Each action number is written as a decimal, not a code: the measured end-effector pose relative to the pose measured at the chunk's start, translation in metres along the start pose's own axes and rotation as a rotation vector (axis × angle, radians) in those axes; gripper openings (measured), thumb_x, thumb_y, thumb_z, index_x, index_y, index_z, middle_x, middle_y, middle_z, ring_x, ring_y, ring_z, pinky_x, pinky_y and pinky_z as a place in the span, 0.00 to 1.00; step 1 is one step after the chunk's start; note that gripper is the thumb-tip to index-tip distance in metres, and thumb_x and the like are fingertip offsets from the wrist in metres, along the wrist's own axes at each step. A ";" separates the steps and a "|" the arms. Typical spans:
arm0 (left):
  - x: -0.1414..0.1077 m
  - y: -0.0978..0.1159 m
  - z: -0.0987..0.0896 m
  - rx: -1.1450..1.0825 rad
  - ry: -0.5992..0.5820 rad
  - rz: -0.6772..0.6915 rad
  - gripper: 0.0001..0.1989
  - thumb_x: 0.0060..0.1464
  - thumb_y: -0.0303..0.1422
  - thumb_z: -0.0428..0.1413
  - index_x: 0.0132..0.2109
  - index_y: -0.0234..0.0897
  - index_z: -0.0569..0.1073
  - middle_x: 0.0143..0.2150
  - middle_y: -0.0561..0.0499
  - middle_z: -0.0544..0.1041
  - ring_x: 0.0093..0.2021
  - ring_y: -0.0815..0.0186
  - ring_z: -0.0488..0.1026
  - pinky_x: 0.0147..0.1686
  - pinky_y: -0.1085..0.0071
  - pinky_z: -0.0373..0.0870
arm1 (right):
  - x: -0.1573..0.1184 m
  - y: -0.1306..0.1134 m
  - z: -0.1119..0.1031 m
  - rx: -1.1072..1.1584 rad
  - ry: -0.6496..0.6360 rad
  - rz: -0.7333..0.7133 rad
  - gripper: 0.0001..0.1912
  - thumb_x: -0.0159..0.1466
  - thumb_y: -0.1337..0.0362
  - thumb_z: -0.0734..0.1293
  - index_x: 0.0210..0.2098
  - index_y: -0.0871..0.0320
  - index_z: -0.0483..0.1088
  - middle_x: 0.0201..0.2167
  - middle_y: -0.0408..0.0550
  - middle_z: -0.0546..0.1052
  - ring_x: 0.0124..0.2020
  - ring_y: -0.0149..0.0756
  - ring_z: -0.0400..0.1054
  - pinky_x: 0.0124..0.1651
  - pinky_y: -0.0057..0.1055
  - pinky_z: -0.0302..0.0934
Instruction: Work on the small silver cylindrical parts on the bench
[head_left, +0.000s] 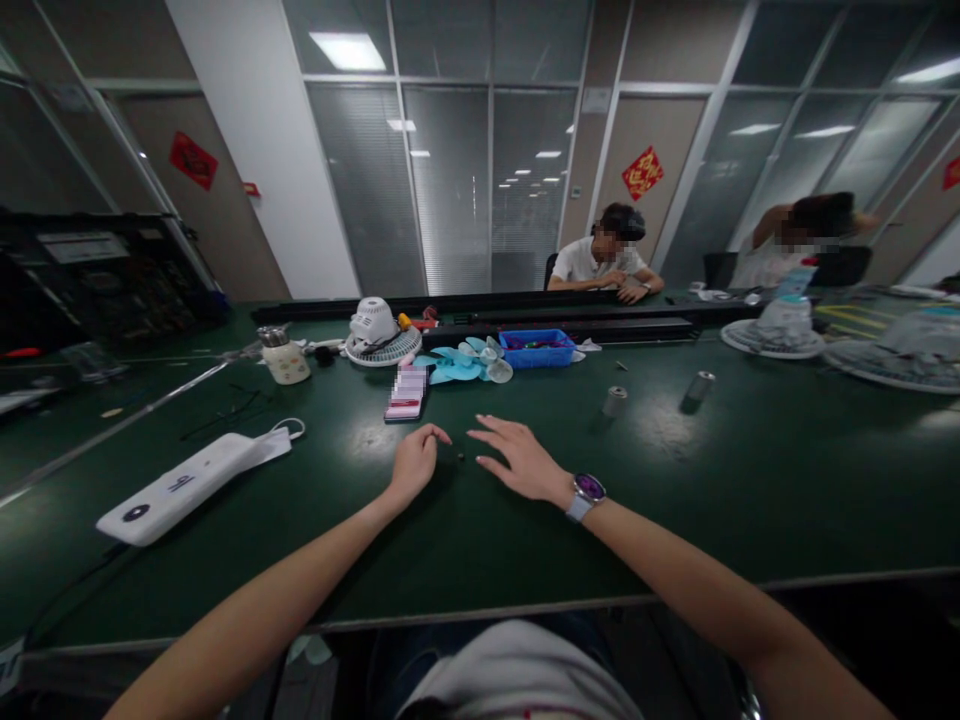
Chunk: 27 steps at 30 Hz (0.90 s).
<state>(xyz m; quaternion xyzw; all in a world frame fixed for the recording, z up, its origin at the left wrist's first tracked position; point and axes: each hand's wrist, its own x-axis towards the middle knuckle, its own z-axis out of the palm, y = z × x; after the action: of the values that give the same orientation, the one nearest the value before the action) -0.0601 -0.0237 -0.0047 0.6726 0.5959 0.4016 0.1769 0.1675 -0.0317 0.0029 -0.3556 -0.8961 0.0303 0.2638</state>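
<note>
Left hand [415,465] and right hand [523,458] are held well apart over the worktop [525,560], nearer its near edge than its far one. On the right hand the fingers are spread; on the left they are partly curled, index pointed inward, and whether anything is gripped there cannot be told. A small dark piece [461,457] is seen on the worktop between the hands, touched by neither. A watch [589,488] is worn on the right wrist. A phone [406,395] is placed just beyond the left hand. Toward the far edge, blue fan blades [459,362], a blue basket [544,357] and a white fan head [373,325] are grouped. Two metal cylinders [615,401] are stood toward the right edge. A long white device [180,490] is laid near the left corner of the near edge.
</note>
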 end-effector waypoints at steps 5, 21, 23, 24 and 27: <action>0.000 0.000 0.000 0.009 0.004 0.018 0.15 0.51 0.26 0.43 0.30 0.39 0.74 0.28 0.53 0.76 0.30 0.64 0.71 0.33 0.71 0.63 | 0.006 -0.017 0.015 0.102 -0.158 -0.098 0.21 0.70 0.60 0.58 0.62 0.51 0.62 0.63 0.49 0.64 0.65 0.40 0.55 0.63 0.45 0.52; 0.001 -0.005 0.002 0.026 -0.046 -0.017 0.13 0.51 0.26 0.43 0.26 0.39 0.70 0.22 0.54 0.70 0.28 0.64 0.69 0.29 0.72 0.59 | -0.006 0.064 -0.046 -0.245 0.360 0.327 0.13 0.67 0.66 0.61 0.45 0.52 0.77 0.44 0.46 0.80 0.45 0.42 0.74 0.49 0.40 0.62; 0.001 -0.005 0.003 0.019 -0.052 -0.007 0.12 0.51 0.26 0.43 0.26 0.39 0.69 0.22 0.54 0.70 0.28 0.64 0.69 0.29 0.72 0.59 | -0.017 0.092 -0.065 -0.362 0.488 0.467 0.15 0.67 0.65 0.60 0.46 0.54 0.77 0.45 0.48 0.79 0.45 0.44 0.73 0.48 0.40 0.62; 0.001 -0.006 0.004 0.015 -0.055 0.000 0.12 0.51 0.26 0.43 0.26 0.39 0.69 0.23 0.54 0.70 0.28 0.64 0.69 0.29 0.72 0.59 | -0.024 0.105 -0.072 -0.405 0.526 0.534 0.15 0.67 0.65 0.60 0.46 0.54 0.77 0.45 0.49 0.79 0.44 0.45 0.73 0.47 0.40 0.62; 0.001 -0.005 0.004 0.011 -0.059 0.003 0.12 0.51 0.26 0.43 0.25 0.39 0.68 0.23 0.54 0.70 0.28 0.65 0.69 0.29 0.72 0.59 | -0.041 0.134 -0.082 -0.469 0.541 0.674 0.16 0.66 0.64 0.60 0.46 0.54 0.77 0.44 0.51 0.80 0.42 0.46 0.73 0.45 0.40 0.62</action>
<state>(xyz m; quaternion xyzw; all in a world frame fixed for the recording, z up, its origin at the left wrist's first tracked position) -0.0606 -0.0202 -0.0108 0.6860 0.5917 0.3785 0.1898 0.3159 0.0306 0.0224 -0.6707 -0.6130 -0.1823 0.3756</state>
